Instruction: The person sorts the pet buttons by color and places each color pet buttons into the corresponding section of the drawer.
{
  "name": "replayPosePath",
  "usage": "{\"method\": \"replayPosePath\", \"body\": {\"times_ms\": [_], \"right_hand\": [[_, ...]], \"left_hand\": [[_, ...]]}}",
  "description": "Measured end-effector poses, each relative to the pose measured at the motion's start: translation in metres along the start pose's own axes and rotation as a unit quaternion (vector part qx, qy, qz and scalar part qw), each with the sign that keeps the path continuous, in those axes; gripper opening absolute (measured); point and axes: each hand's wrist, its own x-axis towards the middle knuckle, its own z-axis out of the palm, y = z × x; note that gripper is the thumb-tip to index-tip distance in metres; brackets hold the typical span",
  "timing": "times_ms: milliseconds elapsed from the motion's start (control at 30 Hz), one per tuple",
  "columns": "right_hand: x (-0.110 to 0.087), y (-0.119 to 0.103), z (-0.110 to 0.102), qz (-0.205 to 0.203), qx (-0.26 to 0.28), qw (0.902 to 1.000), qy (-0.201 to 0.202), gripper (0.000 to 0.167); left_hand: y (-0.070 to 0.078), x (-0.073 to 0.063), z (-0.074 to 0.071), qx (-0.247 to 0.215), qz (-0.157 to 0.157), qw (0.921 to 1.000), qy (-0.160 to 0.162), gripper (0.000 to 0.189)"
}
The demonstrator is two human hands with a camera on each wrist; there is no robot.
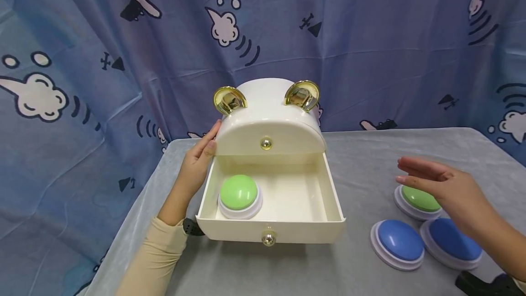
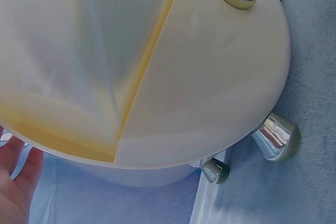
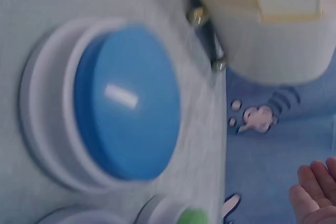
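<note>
A white box [image 1: 271, 124] with gold ear-shaped pieces stands on the table, its lower drawer [image 1: 296, 186] pulled out. Inside the drawer, at the left, sits a green push button [image 1: 238, 192] on a white base. My left hand [image 1: 196, 163] rests against the box's left side, fingers extended; its fingertips also show in the left wrist view. Over to the right, my right hand [image 1: 456, 191] hovers with nothing held, partly covering a second green button [image 1: 420, 201]. Two blue buttons [image 1: 399, 242] lie nearer the front, one [image 3: 126, 100] large in the right wrist view.
A grey cloth covers the table [image 1: 353, 159]. Behind it hangs a blue curtain [image 1: 271, 35] printed with planes and clouds. Gold knobs mark the box front, one [image 1: 269, 238] on the drawer. Shiny metallic feet [image 2: 275, 136] appear under the box.
</note>
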Motion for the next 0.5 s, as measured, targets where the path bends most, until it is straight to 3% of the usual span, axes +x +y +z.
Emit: {"method": "replayPosePath", "body": {"times_ms": [267,500], "right_hand": [[0.013,0.028,-0.009,0.038,-0.007,0.9984,0.041,0.098],[0.021,0.050,-0.023,0.044,-0.048,0.9975,0.027,0.100]], "left_hand": [[0.001,0.000,0.000,-0.007,0.002,1.0000,0.001,0.045],[0.001,0.000,0.000,-0.002,0.001,1.0000,-0.002,0.045]]}}
